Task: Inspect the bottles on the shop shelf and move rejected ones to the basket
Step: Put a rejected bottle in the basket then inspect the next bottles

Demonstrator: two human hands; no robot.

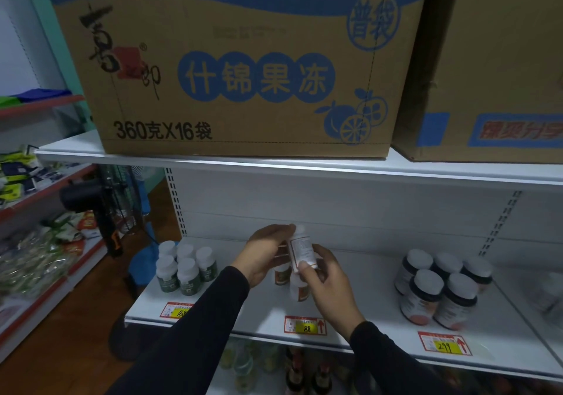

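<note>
I hold a small white bottle [301, 250] with an orange-edged label above the white shop shelf [350, 312], its printed back turned toward me. My left hand [263, 254] wraps its far side and cap from the left. My right hand [324, 282] pinches its lower part from the right. Two more orange-label bottles [281, 274] stand on the shelf right under my hands, partly hidden. Several green-label bottles [185, 268] stand at the shelf's left. Several dark bottles with white caps [441, 288] stand at the right. No basket shows.
Two big cardboard boxes [240, 59] sit on the shelf above. Price tags [305, 325] line the shelf's front edge. Bottles fill the shelf below [292, 370]. A standing fan [118, 199] and shelves of packets [36, 242] are at the left, over a wooden floor.
</note>
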